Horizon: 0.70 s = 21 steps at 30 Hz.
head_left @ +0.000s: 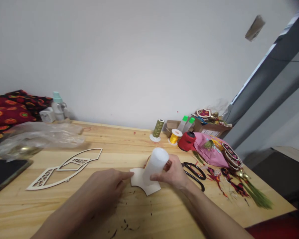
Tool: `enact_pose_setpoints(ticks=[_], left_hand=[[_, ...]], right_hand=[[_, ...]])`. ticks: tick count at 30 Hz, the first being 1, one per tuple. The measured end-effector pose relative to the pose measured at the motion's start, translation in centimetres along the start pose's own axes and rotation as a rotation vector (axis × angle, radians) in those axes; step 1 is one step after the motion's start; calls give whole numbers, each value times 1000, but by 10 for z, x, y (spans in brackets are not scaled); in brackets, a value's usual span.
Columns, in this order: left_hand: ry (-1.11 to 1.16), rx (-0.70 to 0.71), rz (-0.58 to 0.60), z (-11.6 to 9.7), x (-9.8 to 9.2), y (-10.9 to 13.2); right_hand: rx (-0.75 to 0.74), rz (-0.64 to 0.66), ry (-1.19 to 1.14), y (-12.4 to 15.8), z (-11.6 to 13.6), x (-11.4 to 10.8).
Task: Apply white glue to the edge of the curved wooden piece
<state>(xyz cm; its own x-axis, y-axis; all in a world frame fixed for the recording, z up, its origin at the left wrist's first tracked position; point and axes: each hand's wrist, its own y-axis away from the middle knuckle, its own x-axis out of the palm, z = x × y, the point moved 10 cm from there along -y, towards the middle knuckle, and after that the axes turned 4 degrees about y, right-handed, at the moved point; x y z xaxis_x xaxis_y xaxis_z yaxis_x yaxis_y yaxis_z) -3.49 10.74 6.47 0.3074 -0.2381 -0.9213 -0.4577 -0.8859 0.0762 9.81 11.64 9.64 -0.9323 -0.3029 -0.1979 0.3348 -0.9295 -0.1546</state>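
Note:
My right hand point(173, 172) is wrapped round a whitish translucent bottle point(157, 161), probably a glue bottle, which leans over a pale flat cut-out piece point(153, 189). The bottle's lower end is hard to make out against the piece, so I cannot tell whether it touches. That piece has curved, notched edges and lies on the wooden table point(129, 220). At its left edge, my left hand point(111, 184) holds it with a fingertip on top, the other fingers curled and partly hidden.
Black-handled scissors point(195, 174) lie right of my right hand. An openwork wooden frame point(71, 166) is at left, near a plastic bag point(45, 134) and a dark tablet-like slab point(6, 174). Behind stand thread spools point(158, 128), green-capped bottles point(186, 124) and pink fabric point(210, 151). Green tassels point(259, 197) lie right.

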Motion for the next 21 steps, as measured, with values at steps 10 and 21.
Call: enact_pose_setpoints(ticks=[10, 21], left_hand=[[18, 33, -14, -2, 0, 0], [49, 21, -17, 0, 0, 0]], right_hand=[[-2, 11, -16, 0, 2, 3], [-42, 73, -11, 3, 6, 8]])
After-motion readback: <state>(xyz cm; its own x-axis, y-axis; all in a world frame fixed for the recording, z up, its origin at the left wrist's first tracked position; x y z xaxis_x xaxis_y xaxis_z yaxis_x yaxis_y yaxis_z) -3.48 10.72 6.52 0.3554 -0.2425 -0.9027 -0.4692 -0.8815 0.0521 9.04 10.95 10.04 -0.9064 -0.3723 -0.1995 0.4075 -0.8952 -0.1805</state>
